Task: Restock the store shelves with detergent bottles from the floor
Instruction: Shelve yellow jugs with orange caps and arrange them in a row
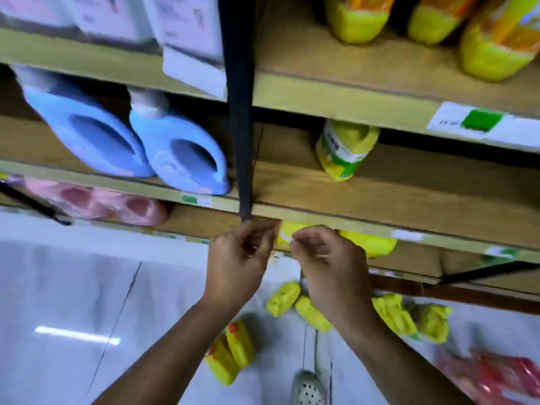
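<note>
Head view, blurred: yellow plastic detergent bottles (pixel 283 298) lie scattered on the pale tiled floor (pixel 73 287) along the foot of the wooden store shelves (pixel 380 197), some close to the bottom shelf's front edge and an orange-labelled yellow pair (pixel 230 352) farther out from it. More yellow bottles (pixel 371 244) stand on the lower shelf near its front edge, and a single green-labelled yellow bottle (pixel 344 150) stands well back on the middle shelf. The left hand (pixel 239 258) and right hand (pixel 324 264) are raised side by side in front of the lower shelf's edge, apart from each other. Each grip is loosely curled, with nothing seen held in it. The left hand is just below the dark upright post (pixel 239 112) that divides the shelving. Left of the post, two pale blue handled jugs (pixel 181 159) stand at the middle shelf's front edge, with pink jugs (pixel 137 210) on the shelf below. A red packet (pixel 496 378) lies on the floor at the right, and a perforated grey shoe (pixel 308 387) shows at the bottom.
</note>
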Action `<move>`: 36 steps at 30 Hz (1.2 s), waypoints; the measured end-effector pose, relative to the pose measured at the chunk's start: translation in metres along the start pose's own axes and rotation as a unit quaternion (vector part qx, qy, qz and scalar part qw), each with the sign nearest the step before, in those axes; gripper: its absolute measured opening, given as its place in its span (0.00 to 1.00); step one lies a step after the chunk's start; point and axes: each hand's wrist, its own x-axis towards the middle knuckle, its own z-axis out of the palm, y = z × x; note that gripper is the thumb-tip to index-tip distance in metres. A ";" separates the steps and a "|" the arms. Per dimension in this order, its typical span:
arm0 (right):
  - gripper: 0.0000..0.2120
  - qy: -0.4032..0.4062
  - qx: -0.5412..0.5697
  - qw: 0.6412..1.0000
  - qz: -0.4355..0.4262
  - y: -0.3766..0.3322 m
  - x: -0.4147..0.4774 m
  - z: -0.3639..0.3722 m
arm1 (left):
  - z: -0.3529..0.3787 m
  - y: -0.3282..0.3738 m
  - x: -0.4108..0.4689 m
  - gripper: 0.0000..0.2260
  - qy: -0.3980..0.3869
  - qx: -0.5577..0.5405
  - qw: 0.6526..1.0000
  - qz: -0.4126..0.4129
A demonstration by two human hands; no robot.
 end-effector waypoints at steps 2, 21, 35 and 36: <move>0.04 -0.091 -0.025 0.992 0.086 0.045 -0.027 0.060 | -0.027 -0.082 -0.023 0.11 0.005 0.023 0.996 -0.091; 0.21 -0.343 -0.310 0.850 0.254 0.350 -0.221 0.385 | -0.037 -0.534 -0.188 0.21 -0.201 0.130 0.858 -0.455; 0.11 -0.154 -0.139 0.929 0.306 0.385 -0.221 0.395 | 0.035 -0.645 -0.206 0.19 0.030 -0.230 0.736 -0.637; 0.11 -0.152 -0.141 0.930 0.305 0.381 -0.223 0.389 | 0.039 -0.646 -0.209 0.21 0.029 -0.254 0.721 -0.644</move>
